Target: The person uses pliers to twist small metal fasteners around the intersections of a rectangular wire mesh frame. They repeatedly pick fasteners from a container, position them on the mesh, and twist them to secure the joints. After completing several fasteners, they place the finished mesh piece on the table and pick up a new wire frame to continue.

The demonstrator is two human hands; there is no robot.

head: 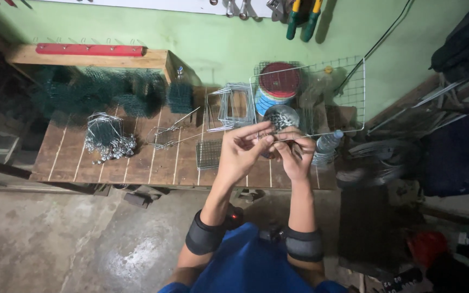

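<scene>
Both hands meet over the near edge of the wooden bench [137, 163]. The left hand [242, 149] has its fingers curled and thumb raised, pinching the end of a thin wire piece [282, 141]; the right hand [295, 154] closes its fingertips on the same piece from the other side, so the 2 hands touch around it. The wire is small and partly hidden by fingers, and its exact shape cannot be told.

Just beyond the hands stands 1 round tin of small metal parts [281, 116], and beyond that a stack of coloured discs [279, 84], red on top. A large wire mesh panel [343, 92] rises behind and to the right of the hands. Just right of the right hand lies 1 clear plastic bottle [329, 142], beside a coil of wire [378, 157].

Left of the left hand sits 1 small mesh square [208, 154]; beyond it, a bundle of bent wire frames [232, 106], too crowded to count. Further left lie loose wire rods [172, 133] and a heap of shiny wire hooks [107, 141]. Dark green mesh rolls [109, 92] fill the far left of the bench.

Each forearm wears 1 black band [204, 236].
</scene>
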